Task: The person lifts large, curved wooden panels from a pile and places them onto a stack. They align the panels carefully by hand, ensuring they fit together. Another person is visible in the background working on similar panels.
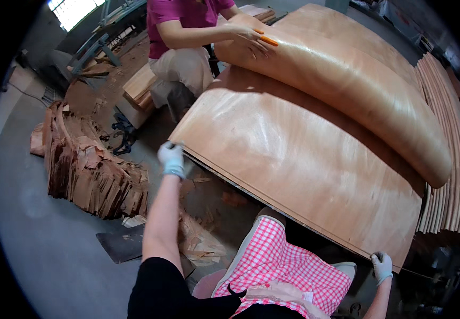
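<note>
A wide, thin wood veneer sheet point(293, 154) lies over a low stack in front of me, its near edge running between my hands. My left hand point(171, 158), in a white glove, is closed on the sheet's left near corner. At the right near corner, my right hand point(382, 266), also gloved, has its fingers closed over the edge. Farther back, another veneer sheet point(341, 90) is bent over in a large curl. A co-worker's hand point(248, 38) rests at that curl's left end with an orange tool point(268, 39), whose kind I cannot make out.
A bundle of rough veneer scraps point(89, 165) stands on the floor at left, near a dark flat board point(121, 244). Stacked wavy veneer sheets point(440, 143) line the right side. The co-worker in a magenta shirt point(179, 26) sits at the far left of the stack.
</note>
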